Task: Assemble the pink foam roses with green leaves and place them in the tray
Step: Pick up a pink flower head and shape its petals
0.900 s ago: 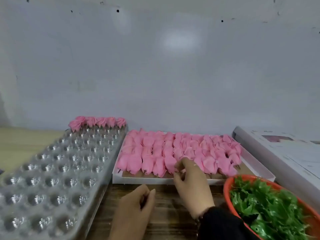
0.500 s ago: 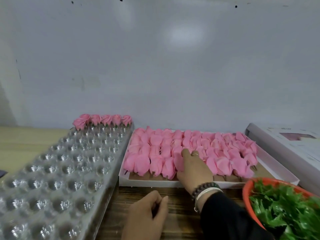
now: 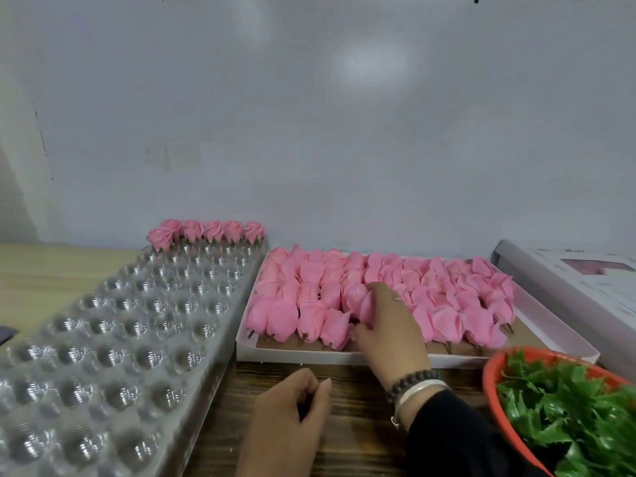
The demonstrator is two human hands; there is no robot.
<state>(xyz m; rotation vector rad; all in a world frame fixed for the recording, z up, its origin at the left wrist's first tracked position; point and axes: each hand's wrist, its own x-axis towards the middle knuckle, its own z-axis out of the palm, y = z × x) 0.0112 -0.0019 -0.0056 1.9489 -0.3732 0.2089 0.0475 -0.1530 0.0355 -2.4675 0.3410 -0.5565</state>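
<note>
1. The right hand point(image 3: 387, 325) is laid over the front rows of loose pink foam roses point(image 3: 378, 297) in the shallow white box point(image 3: 537, 325). Its fingers look curled around one bud, but the exact grip is hidden by the petals, so whether a rose is really held can't be told.

2. The left hand point(image 3: 292, 414) is parked on the wooden table point(image 3: 354, 407), fingers loosely curled, thumb near the fingertips, nothing seen in it.

3. Green leaves point(image 3: 571, 418) are piled in the orange bowl point(image 3: 490, 370) just right of the box; none has been picked up yet.

4. The clear dimpled tray point(image 3: 103, 339) sits on the left, with only a far row of five finished roses point(image 3: 206, 232) filled. So the job is judged barely started.

5. Stuff that could go wrong, probably:
- The buds are packed touching each other, so a neighbour could get dragged out or knocked loose when one is lifted.
- Soft foam petals could be crushed or torn if squeezed too hard.
- The thin stems at the box's front edge could be snagged or bent.
- The bowl sits close to the sleeve point(image 3: 457, 438), so it could be bumped on the reach for a leaf.
</note>
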